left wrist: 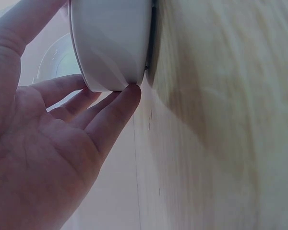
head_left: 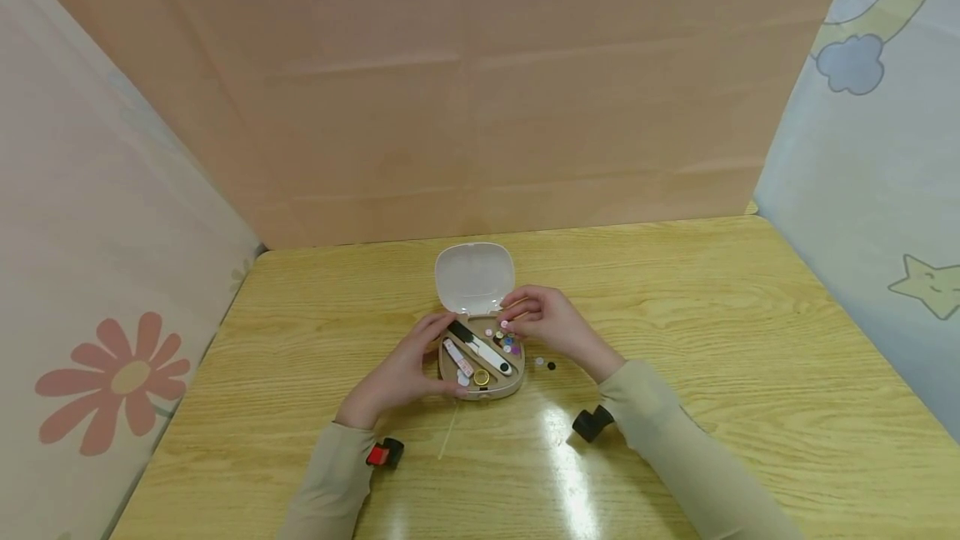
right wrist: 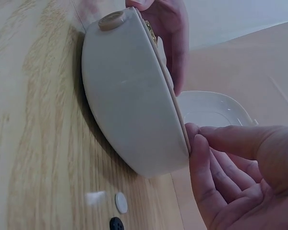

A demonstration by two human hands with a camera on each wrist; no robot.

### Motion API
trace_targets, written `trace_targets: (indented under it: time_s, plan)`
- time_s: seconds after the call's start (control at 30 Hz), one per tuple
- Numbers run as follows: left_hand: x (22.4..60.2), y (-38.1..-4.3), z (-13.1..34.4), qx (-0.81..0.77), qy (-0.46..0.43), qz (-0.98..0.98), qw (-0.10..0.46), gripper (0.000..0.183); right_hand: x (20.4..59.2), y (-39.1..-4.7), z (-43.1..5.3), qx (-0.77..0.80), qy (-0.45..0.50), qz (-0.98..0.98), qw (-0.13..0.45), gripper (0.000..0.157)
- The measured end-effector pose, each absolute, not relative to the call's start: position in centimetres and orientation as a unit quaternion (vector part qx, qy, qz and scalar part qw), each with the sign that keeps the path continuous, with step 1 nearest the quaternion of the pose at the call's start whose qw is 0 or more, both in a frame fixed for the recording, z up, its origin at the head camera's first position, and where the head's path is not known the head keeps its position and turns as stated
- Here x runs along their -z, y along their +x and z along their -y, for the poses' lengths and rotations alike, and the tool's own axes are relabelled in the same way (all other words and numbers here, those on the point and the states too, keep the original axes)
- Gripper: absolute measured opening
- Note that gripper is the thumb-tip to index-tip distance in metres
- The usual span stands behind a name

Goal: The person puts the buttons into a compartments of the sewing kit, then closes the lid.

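Observation:
An open sewing kit case [head_left: 501,390] sits on the table with its lid [head_left: 475,276] tipped back. My left hand [head_left: 401,369] grips its left side, thumb at the front edge; in the left wrist view the fingertips press the case wall [left wrist: 110,48]. Inside lie a white-handled tool with a dark end [head_left: 487,354], a pink-and-white strip [head_left: 458,358], a gold round piece [head_left: 482,377] and several colourful buttons [head_left: 509,342]. Over the right compartment, my right hand [head_left: 551,319] pinches a small pale button [head_left: 505,324], largely hidden by thumb and finger in the right wrist view.
A white button [head_left: 539,362] and a black button [head_left: 552,366] lie on the wooden table [head_left: 660,298] right of the case. A thin pale strand [head_left: 447,432] lies in front. Black wrist-camera mounts [head_left: 592,422] stick out from both sleeves. Cloth walls [head_left: 487,107] enclose the back and sides.

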State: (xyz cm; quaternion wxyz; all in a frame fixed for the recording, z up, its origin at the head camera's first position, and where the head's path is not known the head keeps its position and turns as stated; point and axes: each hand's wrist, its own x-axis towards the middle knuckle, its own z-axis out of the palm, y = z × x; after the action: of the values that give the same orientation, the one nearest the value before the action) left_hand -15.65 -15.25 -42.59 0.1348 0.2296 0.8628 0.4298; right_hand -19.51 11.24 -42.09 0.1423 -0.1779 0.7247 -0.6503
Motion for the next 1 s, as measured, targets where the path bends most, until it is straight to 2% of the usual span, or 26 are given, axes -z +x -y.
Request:
trace_targets:
  time_s: [0.33, 0.57, 1.0]
  plan:
    - [42.66, -15.65, 15.23, -0.442, 0.239, -0.855, 0.128, 0.105, 41.47, -19.46, -10.91, 0.637, -0.159, -0.734, 0.170, 0.034]
    - [42.59, -15.59, 15.17, -0.438, 0.239, -0.858, 0.124, 0.105, 41.36, -19.45, -10.91, 0.636, -0.171, -0.731, 0.181, 0.033]
    - [42.66, -15.59, 15.27, -0.426, 0.230, -0.865, 0.131, 0.107, 41.41, -19.11, -11.01, 0.611, -0.181, -0.755, 0.154, 0.027]
